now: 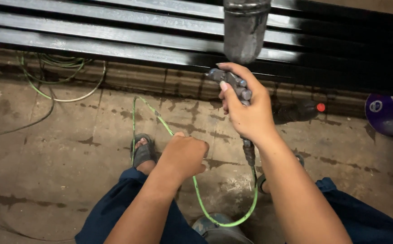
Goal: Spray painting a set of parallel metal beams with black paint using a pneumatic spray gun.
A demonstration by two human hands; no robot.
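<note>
**Head view: spray gun up at the bars, hose held aside**

Head view, looking down: my right hand (249,112) is wrapped around the spray gun (232,81), fingers curled on its grip, cup above the knuckles, nozzle facing the black bars (115,40) just beyond. My left hand (185,156), lower and nearer me, is fisted over the green hose (196,190), apparently keeping its loop off the floor (47,149) and away from my sandal (142,151).

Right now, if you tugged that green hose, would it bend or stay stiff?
Probably floppy: the green hose already curves in a loop below the spray gun. It looks thin, so likely light. The left hand grips it; the right hand holds the gun.
</note>
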